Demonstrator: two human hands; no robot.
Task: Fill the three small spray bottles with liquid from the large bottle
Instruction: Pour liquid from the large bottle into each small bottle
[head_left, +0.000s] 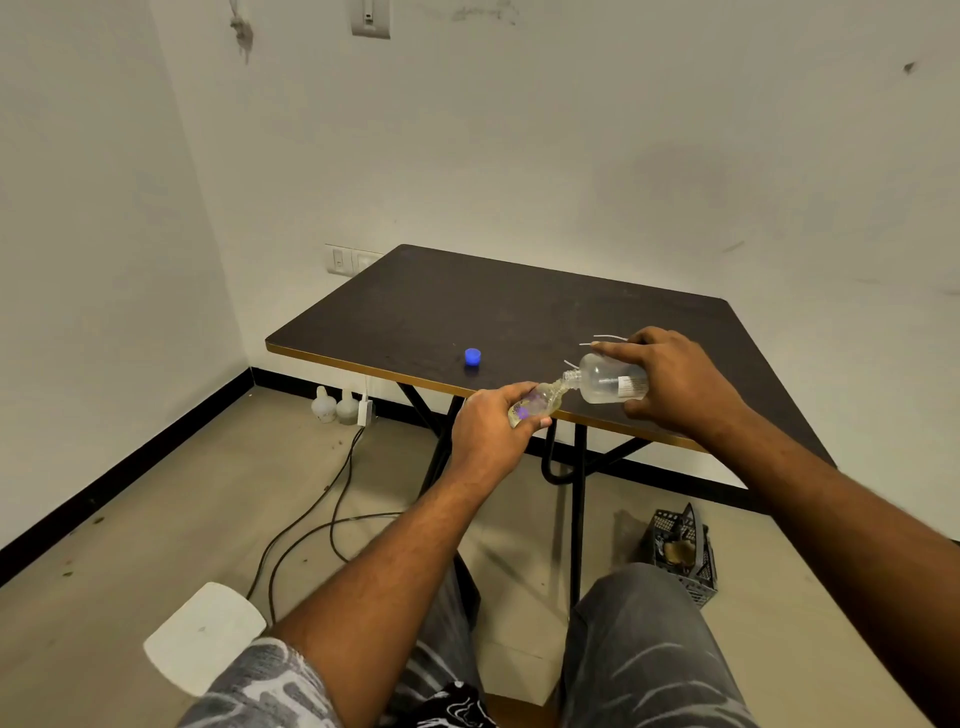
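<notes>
Dark brown table (519, 322) w/ light edge trim and black metal legs, set in a corner of a room w/ off-white walls, black skirting, beige floor. Wall sockets (345, 260) just behind the table's far-left corner. Two whitish jugs (335, 406) on the floor by the wall under the table, black cables (311, 525) trailing across the floor. Black plastic crate (683, 553) on the floor at right; a white seat (205, 636) at lower left. Person seated, grey jeans in view.

On the tabletop: blue cap (472, 356) standing alone, well apart from both hands. Thin white tubes (605, 340) lie near the right hand.

Left hand (491, 423) wrapped around a small spray bottle (540, 402), tilted, held at the table's near edge, mouth toward the right. Right hand (675, 384) clasps the large bottle (608, 382) from above, tipped almost sideways, neck touching the small bottle's mouth. Yellowish liquid shows in the small bottle. Other small bottles: can't tell where.
</notes>
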